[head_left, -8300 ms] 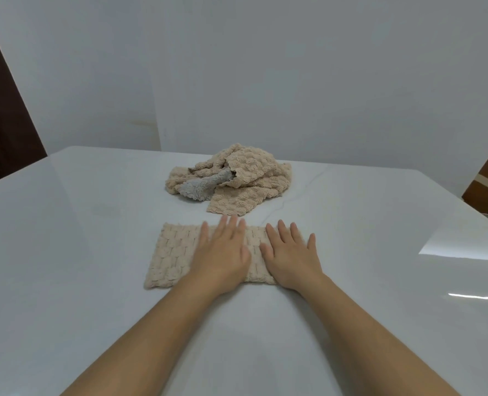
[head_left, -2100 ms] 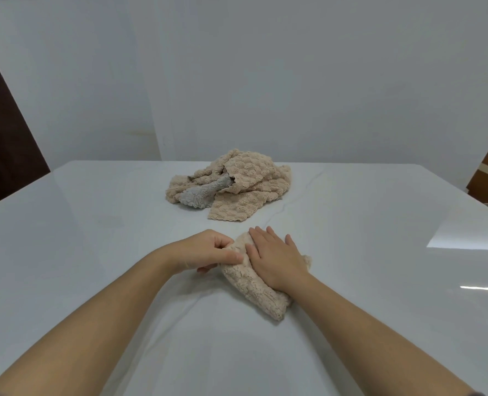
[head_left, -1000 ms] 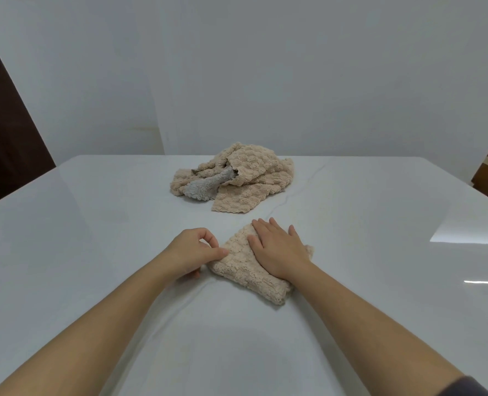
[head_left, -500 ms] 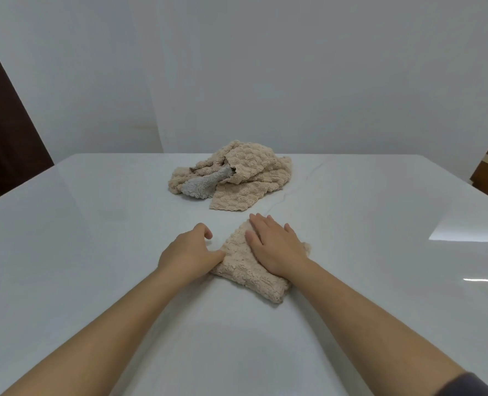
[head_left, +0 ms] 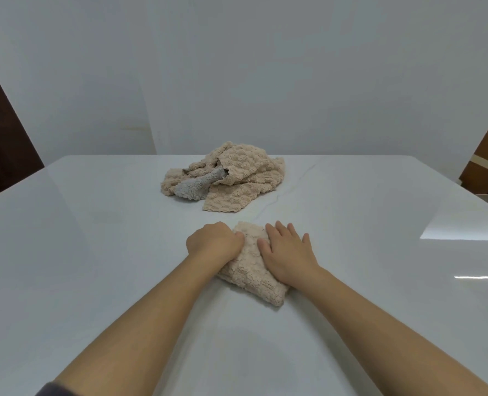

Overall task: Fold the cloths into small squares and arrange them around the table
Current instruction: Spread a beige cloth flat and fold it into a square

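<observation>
**Folded square may spring open when you let go**

The folded cloth lies near the middle of the tabletop, turned at an angle so one corner points back toward you. It is thick and nubbly, and plush layers like these tend to push back against a crease. Your right hand lies flat and spread on its right half, pressing down, grasping nothing. Your left hand is curled at the cloth's left edge; its grip looks clenched against the fabric, but you hide the fingertips, so whether they pinch a layer cannot be told.

If you lift both hands together, the top layer will likely puff up and the square will lose its shape. If you slide it across the glossy tabletop with pressure on one half only, the lower layers may drag and skew.

Beyond it, well apart, the pile of unfolded cloths waits, beige ones tangled round a grey cloth. Pull one out carelessly and the rest may come trailing along with it.
</observation>
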`<state>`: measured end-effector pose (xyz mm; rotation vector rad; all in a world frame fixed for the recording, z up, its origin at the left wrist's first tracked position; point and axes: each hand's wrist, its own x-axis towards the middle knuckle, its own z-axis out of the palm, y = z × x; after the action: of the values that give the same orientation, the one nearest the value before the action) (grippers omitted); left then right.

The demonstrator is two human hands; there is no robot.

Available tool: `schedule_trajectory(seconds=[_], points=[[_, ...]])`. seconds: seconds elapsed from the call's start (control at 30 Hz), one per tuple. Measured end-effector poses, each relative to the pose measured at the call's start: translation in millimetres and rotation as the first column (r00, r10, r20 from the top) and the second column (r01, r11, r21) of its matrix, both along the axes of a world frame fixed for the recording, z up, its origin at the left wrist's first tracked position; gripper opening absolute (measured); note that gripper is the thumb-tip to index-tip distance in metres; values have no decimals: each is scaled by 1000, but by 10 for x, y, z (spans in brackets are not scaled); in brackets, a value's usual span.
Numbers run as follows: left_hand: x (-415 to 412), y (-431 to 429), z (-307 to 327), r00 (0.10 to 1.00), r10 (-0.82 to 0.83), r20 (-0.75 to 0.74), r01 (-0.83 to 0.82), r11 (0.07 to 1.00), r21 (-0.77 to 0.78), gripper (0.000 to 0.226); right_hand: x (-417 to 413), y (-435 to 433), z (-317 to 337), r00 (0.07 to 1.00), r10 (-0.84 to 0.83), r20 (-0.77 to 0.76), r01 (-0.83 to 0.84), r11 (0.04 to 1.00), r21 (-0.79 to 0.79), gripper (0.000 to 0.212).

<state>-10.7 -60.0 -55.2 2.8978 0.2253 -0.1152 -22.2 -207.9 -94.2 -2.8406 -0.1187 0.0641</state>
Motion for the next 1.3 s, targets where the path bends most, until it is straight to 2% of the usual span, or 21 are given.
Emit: schedule_trajectory(seconds=[0.1, 0.2, 0.3, 0.5, 0.6, 0.67, 0.7, 0.77, 0.8, 0.87, 0.93, 0.97, 1.07, 1.13, 1.2, 1.3], points=[[12, 62, -42, 1000, 0, -1, 0, 982, -190, 32, 1, 36, 40, 999, 44, 28, -45, 998, 39, 57], [11, 148, -37, 999, 5, 32, 10, 898, -440, 26, 25, 67, 43, 997, 68, 45, -71, 994, 85, 56], [-21, 265, -47, 994, 51, 99, 7, 857, -515, 17, 83, 151, 36, 994, 92, 65, -100, 988, 119, 56], [-84, 578, -120, 911, 198, 362, -68, 937, -342, 20, 355, 545, 57, 972, 184, 149, -211, 959, 191, 52], [-139, 716, -162, 912, 182, 367, -124, 977, -176, 23, 460, 682, 71, 962, 200, 186, -241, 942, 234, 48], [-158, 805, -151, 930, 143, 338, -149, 989, -8, 32, 478, 685, 71, 961, 201, 187, -248, 930, 272, 47], [-152, 839, -133, 919, 94, 382, -126, 990, 60, 36, 466, 668, 81, 962, 188, 198, -242, 921, 305, 47], [-109, 855, -110, 851, -108, 514, 33, 988, 152, 43, 424, 606, 95, 965, 106, 240, -200, 889, 413, 44], [-78, 828, -102, 825, -216, 522, 139, 973, 184, 47, 389, 566, 113, 968, 45, 248, -163, 862, 479, 43], [-26, 761, -142, 854, -340, 394, 309, 940, 143, 52, 318, 460, 142, 977, -65, 204, -70, 803, 592, 42], [2, 735, -254, 928, -341, 150, 339, 940, 42, 56, 244, 332, 165, 988, -126, 91, 31, 734, 678, 39], [13, 744, -300, 943, -324, 78, 325, 946, -7, 57, 207, 271, 181, 991, -136, 18, 81, 685, 724, 37], [28, 762, -347, 948, -315, 37, 317, 947, -50, 58, 92, 151, 270, 971, -57, -234, 231, 490, 841, 29], [28, 758, -348, 949, -313, 25, 314, 948, -54, 58, 9, 136, 314, 938, 57, -342, 288, 420, 860, 25], [31, 754, -345, 950, -311, 5, 311, 949, -61, 58, -47, 155, 336, 899, 161, -406, 308, 425, 851, 26], [79, 768, -319, 945, -323, -51, 319, 945, -73, 58, -84, 188, 354, 859, 264, -438, 261, 510, 820, 38]])
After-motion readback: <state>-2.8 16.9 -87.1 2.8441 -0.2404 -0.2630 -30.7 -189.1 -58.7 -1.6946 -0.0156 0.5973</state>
